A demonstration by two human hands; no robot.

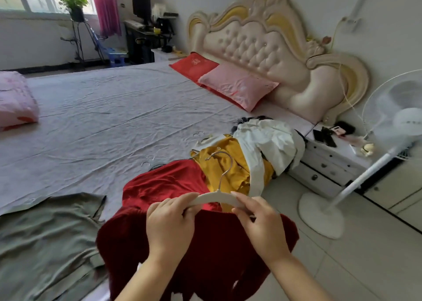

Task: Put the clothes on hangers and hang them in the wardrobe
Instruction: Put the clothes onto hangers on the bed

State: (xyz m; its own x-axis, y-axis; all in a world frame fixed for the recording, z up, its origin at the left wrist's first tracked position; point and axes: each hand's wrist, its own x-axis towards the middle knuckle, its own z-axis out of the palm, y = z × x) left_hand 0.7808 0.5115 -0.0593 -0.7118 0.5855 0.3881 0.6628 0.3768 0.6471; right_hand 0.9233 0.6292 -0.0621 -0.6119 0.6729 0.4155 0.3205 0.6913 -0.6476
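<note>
A white hanger point(218, 198) with a metal hook sits inside the neck of a dark red velvet garment point(205, 250), held up at the bed's near edge. My left hand point(170, 225) grips the hanger's left arm together with the red cloth. My right hand point(258, 223) pinches the right arm at the shoulder. Behind them on the bed lie another red garment point(164, 184), a mustard garment point(228, 166) and a white garment point(267, 145). An olive green garment point(45, 239) is spread at the left. Loose hanger hooks point(148, 160) lie on the sheet. No wardrobe shows.
The wide bed point(102, 118) has pillows point(237, 86) by the padded headboard and a folded pink quilt point(13, 99) at the left. A white nightstand point(331, 159) and a standing fan point(388, 127) are on the right over tiled floor.
</note>
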